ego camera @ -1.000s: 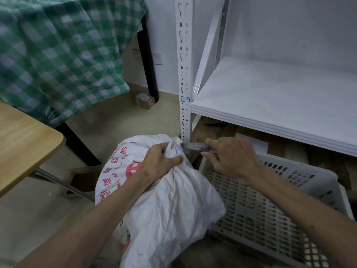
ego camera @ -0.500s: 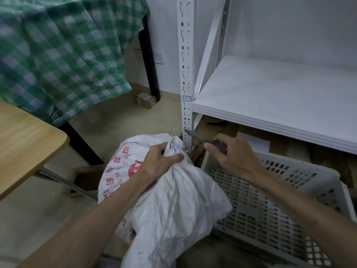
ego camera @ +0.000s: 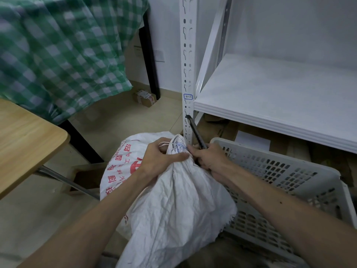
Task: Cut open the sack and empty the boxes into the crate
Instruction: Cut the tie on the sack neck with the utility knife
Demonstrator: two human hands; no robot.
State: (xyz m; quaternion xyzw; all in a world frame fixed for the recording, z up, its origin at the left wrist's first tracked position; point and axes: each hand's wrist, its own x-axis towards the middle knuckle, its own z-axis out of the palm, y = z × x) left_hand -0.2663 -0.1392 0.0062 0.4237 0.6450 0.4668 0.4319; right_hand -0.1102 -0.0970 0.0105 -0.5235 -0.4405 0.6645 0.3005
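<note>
1. Head view, only one. Sack (ego camera: 173, 200) sits centre to lower centre of frame, white woven with red print on its left side, tied neck (ego camera: 178, 147) bunched at the top, just above frame centre.
2. Left hand (ego camera: 160, 159) has its fingers curled round the neck from the frame-left side, thumb lying across the front of it.
3. Right hand (ego camera: 208, 159) is closed round a dark utility knife (ego camera: 196, 132), right against the neck on its frame-right side. Both hands touch the neck; the right one is the cutting hand.
4. Key relation: the knife's long axis runs diagonally, up and to the left away from the hand, along the white shelf upright (ego camera: 188, 74). The neck lies immediately left of the right hand and below the knife's upper end. My guess is the blade end must be worked down and left onto the tie.
5. Crate (ego camera: 289, 180), white and perforated, is at lower right, touching the sack's right side.
6. Hidden or unclear: which end of the knife carries the blade, and whether it is out; the tie itself under the fingers; boxes not visible inside the sack; crate's lower right corner cut off by the frame.
</note>
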